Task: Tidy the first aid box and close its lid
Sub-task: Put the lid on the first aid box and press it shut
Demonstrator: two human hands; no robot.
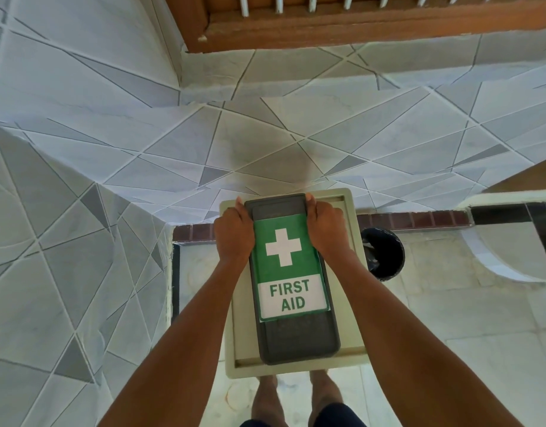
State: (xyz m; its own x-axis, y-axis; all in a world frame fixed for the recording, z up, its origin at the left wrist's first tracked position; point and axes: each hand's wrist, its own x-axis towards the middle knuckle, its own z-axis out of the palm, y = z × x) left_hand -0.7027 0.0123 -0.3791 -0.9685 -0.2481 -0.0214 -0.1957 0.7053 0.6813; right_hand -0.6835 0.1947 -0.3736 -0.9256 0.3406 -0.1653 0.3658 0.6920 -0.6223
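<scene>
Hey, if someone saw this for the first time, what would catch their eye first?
The green first aid label with its white cross, on the grey box lid at centre. Both hands, left hand and right hand, grip the lid's far end, and the box sits on a beige table.

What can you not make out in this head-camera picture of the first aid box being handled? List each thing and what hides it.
1. Contents of the first aid box: hidden by its dark lid in the head view.
2. Fingertips of the left hand and right hand: curled over the box's long sides.
3. Whether the lid is latched: no catch shows.
4. Inside of the black bin: too dark.
5. What holds up the beige tray: hidden beneath it.
</scene>
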